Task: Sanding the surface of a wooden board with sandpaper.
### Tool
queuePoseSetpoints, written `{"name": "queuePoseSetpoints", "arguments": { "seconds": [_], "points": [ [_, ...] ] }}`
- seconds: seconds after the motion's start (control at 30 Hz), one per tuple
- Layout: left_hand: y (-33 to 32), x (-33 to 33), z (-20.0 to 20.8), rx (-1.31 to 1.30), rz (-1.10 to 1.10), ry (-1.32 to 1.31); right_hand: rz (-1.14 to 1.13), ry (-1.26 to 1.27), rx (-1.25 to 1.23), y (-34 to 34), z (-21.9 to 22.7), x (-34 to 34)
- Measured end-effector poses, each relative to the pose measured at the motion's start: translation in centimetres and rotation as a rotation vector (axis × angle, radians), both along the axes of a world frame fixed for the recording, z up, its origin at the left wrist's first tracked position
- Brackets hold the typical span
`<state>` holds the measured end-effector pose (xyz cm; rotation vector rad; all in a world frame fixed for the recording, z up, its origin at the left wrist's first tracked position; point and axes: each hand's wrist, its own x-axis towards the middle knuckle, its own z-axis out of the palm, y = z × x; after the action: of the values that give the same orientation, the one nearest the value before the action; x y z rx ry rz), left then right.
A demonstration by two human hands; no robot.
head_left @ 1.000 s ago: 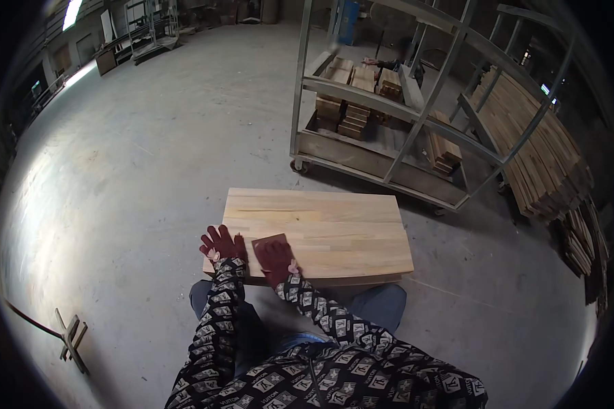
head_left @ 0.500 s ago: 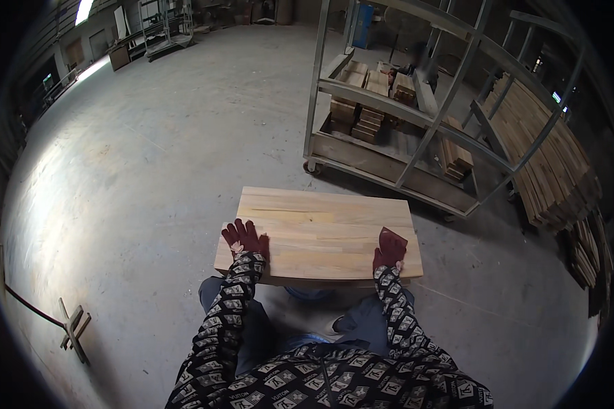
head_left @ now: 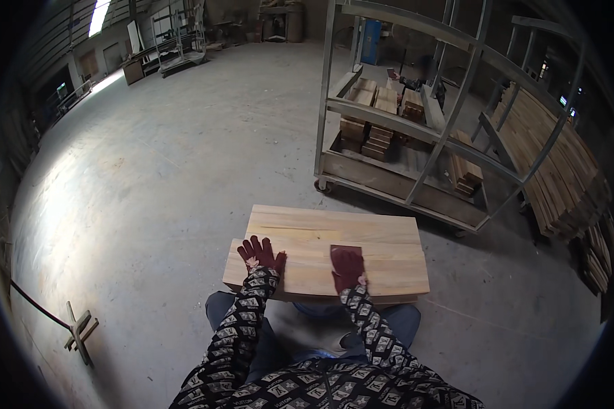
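Observation:
A pale wooden board (head_left: 382,238), made of joined strips, lies flat in front of my knees, with another wooden piece showing under its left and front edges. My left hand (head_left: 260,255), in a dark red knitted glove, rests flat with spread fingers at the left end of the wood. Near the middle of the board, my gloved right hand (head_left: 348,271) presses down on a reddish-brown piece of sandpaper (head_left: 346,248). Its far edge sticks out past my fingers. Whatever supports the boards is mostly hidden; something blue shows beneath the front edge.
Ahead to the right stands a wheeled metal rack (head_left: 375,174) carrying stacked wood blocks (head_left: 381,140). Beyond it, another person (head_left: 416,83) is partly visible. Long boards (head_left: 546,163) lean at the far right. A metal stand (head_left: 80,332) is on the floor at left.
My right hand has slid the sandpaper leftward from the board's right end to its middle. My left hand keeps its place on the wood. The view has tilted up slightly.

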<state>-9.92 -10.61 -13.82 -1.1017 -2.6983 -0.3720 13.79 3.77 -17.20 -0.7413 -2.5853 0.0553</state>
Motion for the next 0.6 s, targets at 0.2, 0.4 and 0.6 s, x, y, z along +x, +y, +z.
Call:
{"name": "queuePoseSetpoints", "arguments": {
  "seconds": [0.2,0.4,0.6],
  "points": [
    [1.2,0.3,0.7,0.092,-0.05,-0.007,-0.424,0.324,0.375,11.1,-4.6,9.5],
    [0.6,0.1,0.6,0.088,-0.045,0.069,-0.339,0.117,0.126,2.1,-3.2,-0.7],
    [0.8,-0.4,-0.3,0.092,-0.056,0.021,0.131,0.026,0.011,-5.4,1.5,-5.4]
  ]
}}
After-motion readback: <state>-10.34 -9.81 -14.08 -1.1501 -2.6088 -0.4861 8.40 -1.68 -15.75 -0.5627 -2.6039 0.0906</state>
